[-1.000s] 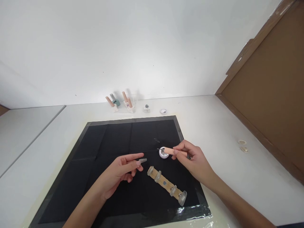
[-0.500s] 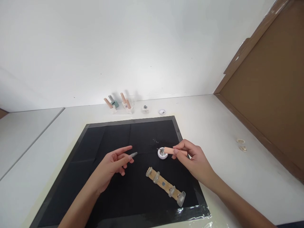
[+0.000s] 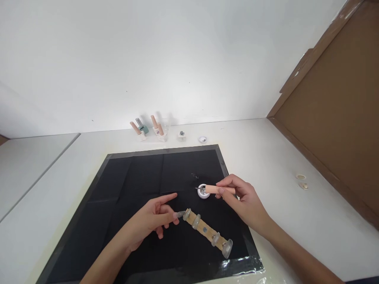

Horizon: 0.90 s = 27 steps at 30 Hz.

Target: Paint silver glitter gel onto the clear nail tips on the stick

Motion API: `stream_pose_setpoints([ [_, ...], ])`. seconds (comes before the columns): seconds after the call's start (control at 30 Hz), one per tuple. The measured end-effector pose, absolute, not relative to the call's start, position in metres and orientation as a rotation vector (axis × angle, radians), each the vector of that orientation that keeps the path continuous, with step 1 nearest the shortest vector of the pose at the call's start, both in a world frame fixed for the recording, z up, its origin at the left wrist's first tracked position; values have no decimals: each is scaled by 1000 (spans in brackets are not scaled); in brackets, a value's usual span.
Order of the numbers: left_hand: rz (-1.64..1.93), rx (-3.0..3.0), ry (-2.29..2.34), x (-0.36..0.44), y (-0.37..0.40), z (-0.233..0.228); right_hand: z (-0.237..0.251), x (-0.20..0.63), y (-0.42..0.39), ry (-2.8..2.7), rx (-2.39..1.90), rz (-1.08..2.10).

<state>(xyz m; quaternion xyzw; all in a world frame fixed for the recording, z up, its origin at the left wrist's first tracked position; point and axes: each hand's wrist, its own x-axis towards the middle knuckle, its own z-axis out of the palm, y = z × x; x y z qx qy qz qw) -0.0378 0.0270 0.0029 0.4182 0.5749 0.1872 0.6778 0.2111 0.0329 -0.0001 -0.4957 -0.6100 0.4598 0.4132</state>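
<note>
My left hand [image 3: 154, 219] has dropped nearer, pinching a fake nail [image 3: 178, 214] at the wooden strip's [image 3: 206, 230] far-left end; the strip slants near-right. My right hand [image 3: 241, 199] grips a brush [image 3: 217, 189] over the small jar [image 3: 203, 191].

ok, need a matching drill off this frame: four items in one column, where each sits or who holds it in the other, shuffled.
Items
1. brush
2. small pot
3. wooden strip
4. bottles

Places
A. by the back wall, off the mat
B. on the mat, under the brush tip
C. pinched in the right hand
D. lying slantwise on the mat, near the left hand

Pairs: 1-C, 2-B, 3-D, 4-A
</note>
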Motion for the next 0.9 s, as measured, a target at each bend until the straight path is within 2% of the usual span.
stream_pose_setpoints([
  [0.4,236,1122,1352,-59,34,8,2,213,35,-1520,-1251,1164],
  [0.67,708,1002,1129,-52,29,6,1,214,31,-1544,-1091,1218],
  [0.9,791,873,920,-19,13,-10,6,213,23,-1582,-769,1375],
])
